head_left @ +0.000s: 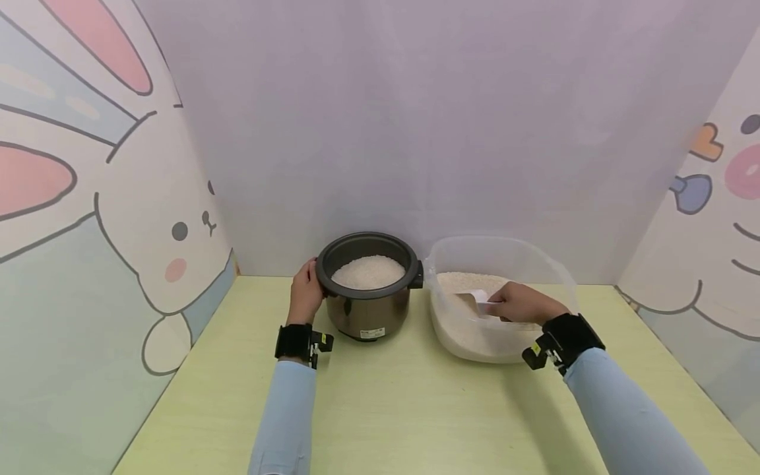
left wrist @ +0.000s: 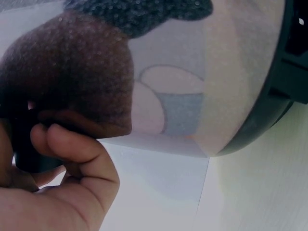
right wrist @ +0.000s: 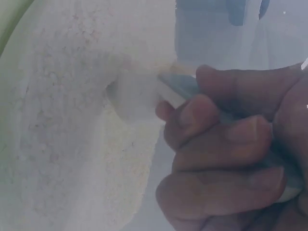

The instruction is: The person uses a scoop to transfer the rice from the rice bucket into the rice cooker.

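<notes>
On the left side of the table stands a dark rice cooker (head_left: 368, 315), its lid off, with white rice (head_left: 369, 272) inside. My left hand (head_left: 305, 294) grips the cooker's side handle; the left wrist view shows fingers curled round that black handle (left wrist: 36, 156). To the right is a clear plastic bin (head_left: 555, 270) part filled with rice (head_left: 469, 281). Reaching over its near rim, my right hand (head_left: 522, 303) holds a white scoop (head_left: 473, 295) by the handle. In the right wrist view, the scoop's head (right wrist: 134, 98) sits at the rice, and my fingers (right wrist: 216, 149) wrap its handle.
Both vessels stand on a pale yellow-green table (head_left: 404, 409), close to a plain light curtain (head_left: 386, 132) at the back. Panels with a cartoon rabbit (head_left: 172, 264) on the left and another cartoon figure (head_left: 700, 251) on the right border the table.
</notes>
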Demonstrator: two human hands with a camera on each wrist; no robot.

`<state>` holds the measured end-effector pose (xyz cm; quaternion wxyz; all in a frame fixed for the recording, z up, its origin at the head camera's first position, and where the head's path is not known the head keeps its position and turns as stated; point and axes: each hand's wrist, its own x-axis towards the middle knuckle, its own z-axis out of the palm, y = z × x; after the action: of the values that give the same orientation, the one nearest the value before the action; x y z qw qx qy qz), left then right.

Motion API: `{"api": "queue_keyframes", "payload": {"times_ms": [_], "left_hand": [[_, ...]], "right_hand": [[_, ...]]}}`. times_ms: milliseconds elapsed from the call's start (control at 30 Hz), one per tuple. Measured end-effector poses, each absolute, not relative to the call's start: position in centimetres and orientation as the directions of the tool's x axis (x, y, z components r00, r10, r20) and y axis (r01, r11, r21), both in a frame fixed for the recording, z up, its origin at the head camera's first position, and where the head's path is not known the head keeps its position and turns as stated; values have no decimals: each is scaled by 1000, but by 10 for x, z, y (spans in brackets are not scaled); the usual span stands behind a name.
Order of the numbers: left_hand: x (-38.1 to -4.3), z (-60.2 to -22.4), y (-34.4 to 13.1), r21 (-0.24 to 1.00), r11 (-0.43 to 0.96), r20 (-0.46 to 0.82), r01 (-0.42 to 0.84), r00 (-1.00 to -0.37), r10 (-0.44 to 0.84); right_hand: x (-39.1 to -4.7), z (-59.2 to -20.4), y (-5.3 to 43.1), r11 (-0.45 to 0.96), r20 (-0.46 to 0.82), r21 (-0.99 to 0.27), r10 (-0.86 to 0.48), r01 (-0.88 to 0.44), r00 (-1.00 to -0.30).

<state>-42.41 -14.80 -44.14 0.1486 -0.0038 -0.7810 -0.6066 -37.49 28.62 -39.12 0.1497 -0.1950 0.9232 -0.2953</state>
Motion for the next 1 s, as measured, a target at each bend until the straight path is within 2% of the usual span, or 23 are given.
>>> {"api": "queue_keyframes", "payload": {"times_ms": [200, 1000], "left_hand": [[-425, -440, -150, 940, 284, 247, 190, -952, -181], [-424, -442, -148, 949, 259, 230, 181, -958, -174]], "right_hand": [[-377, -388, 287, 640, -151, -717, -531, -278, -834], [-374, -385, 301, 471, -186, -879, -493, -81, -850]]}}
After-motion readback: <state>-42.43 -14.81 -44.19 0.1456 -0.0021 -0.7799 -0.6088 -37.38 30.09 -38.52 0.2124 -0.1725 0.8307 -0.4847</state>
